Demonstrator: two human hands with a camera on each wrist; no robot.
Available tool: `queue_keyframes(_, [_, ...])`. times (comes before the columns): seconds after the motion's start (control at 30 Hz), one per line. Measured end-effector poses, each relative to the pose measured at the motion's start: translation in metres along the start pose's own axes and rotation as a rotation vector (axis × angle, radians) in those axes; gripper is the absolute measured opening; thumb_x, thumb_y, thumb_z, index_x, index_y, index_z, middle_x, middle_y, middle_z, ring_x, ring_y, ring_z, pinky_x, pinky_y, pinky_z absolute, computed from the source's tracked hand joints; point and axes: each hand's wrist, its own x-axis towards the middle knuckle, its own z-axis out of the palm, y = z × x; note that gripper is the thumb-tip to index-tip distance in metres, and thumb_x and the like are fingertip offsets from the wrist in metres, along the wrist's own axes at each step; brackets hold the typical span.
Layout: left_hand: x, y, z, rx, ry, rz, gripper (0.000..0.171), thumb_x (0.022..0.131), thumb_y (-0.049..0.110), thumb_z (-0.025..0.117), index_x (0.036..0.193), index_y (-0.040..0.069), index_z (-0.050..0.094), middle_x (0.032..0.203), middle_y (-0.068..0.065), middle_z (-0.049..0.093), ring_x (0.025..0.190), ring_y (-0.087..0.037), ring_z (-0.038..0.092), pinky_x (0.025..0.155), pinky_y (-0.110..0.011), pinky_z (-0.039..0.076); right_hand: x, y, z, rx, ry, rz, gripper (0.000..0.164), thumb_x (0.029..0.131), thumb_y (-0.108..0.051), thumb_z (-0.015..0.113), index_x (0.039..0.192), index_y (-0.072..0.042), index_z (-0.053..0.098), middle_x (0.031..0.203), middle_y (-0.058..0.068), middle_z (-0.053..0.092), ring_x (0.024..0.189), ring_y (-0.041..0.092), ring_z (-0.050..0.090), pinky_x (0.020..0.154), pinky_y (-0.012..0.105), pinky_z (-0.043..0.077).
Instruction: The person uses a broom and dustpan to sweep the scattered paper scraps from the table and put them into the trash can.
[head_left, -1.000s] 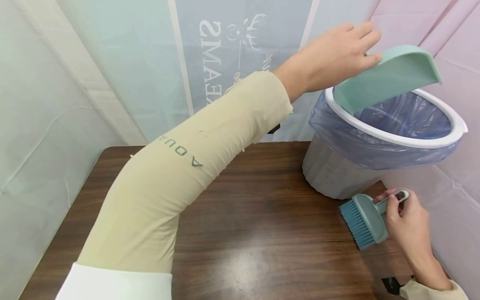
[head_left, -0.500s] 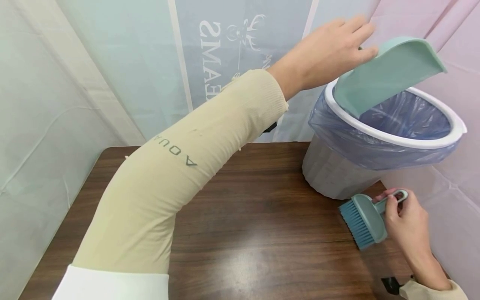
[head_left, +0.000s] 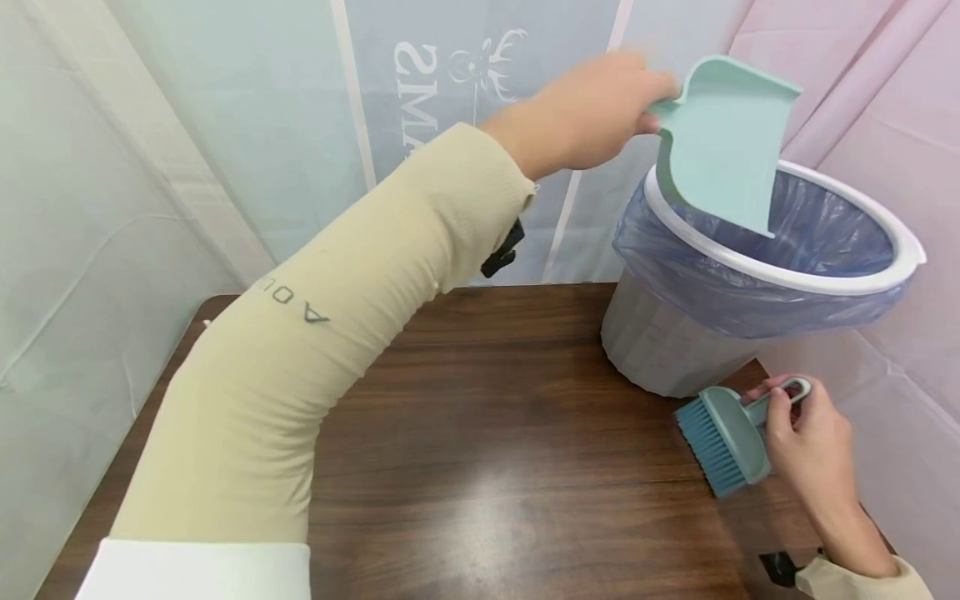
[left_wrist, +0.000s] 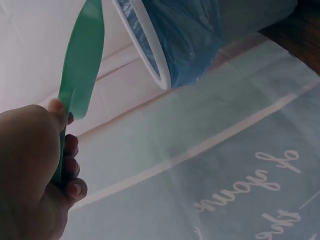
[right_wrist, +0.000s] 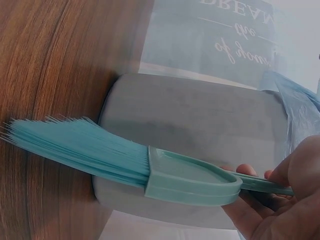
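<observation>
A light green dustpan (head_left: 727, 146) hangs over the near left rim of the trash bin (head_left: 675, 342), its pan tilted steeply. My left hand (head_left: 588, 108) grips its short handle; in the left wrist view the fingers of the left hand (left_wrist: 37, 150) wrap round the handle of the dustpan (left_wrist: 82, 60). Low on the right, my right hand (head_left: 813, 446) holds a small brush (head_left: 738, 437) by its looped handle, thumb on top. The blue bristles (right_wrist: 75, 147) point down toward the wooden table, in front of the bin.
The grey bin has a white rim ring (head_left: 911, 246) and a blue plastic liner (head_left: 810, 308) folded over it. It stands at the back right of the dark wooden table (head_left: 480, 433). Pale printed curtains (head_left: 255, 108) close off the back and sides.
My left hand has drawn back to the left with the dustpan, which has turned to show its face more fully and point downward. The right hand and brush have barely moved.
</observation>
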Motion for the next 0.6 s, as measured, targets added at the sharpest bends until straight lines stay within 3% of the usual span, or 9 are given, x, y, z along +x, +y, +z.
queue_keyframes(0.17, [-0.017, -0.016, 0.005, -0.187, -0.011, 0.007, 0.041, 0.111, 0.028, 0.039, 0.148, 0.01, 0.047, 0.136, -0.002, 0.054, 0.124, -0.015, 0.046, 0.111, -0.024, 0.032, -0.001, -0.001, 0.001, 0.013, 0.012, -0.011, 0.017, 0.101, -0.008, 0.049, 0.112, -0.002, 0.061, 0.083, -0.044, 0.051, 0.069, -0.02, 0.048, 0.059, 0.008, 0.035])
queue_keyframes(0.37, [-0.047, -0.03, 0.012, -0.273, -0.012, -0.006, 0.044, 0.11, 0.025, 0.043, 0.15, 0.008, 0.046, 0.144, -0.005, 0.055, 0.136, -0.017, 0.045, 0.116, -0.025, 0.029, -0.001, -0.001, 0.001, 0.012, 0.013, -0.018, 0.017, 0.101, -0.008, 0.049, 0.111, -0.003, 0.062, 0.084, -0.044, 0.051, 0.069, -0.019, 0.048, 0.058, 0.008, 0.035])
queue_keyframes(0.6, [-0.088, -0.044, 0.024, -0.407, 0.0, -0.028, 0.039, 0.109, 0.018, 0.049, 0.144, 0.002, 0.053, 0.132, -0.01, 0.061, 0.12, -0.022, 0.054, 0.11, -0.034, 0.039, 0.0, -0.001, 0.001, 0.0, -0.009, -0.013, 0.019, 0.102, -0.01, 0.047, 0.111, -0.003, 0.063, 0.083, -0.043, 0.052, 0.07, -0.021, 0.047, 0.057, 0.01, 0.037])
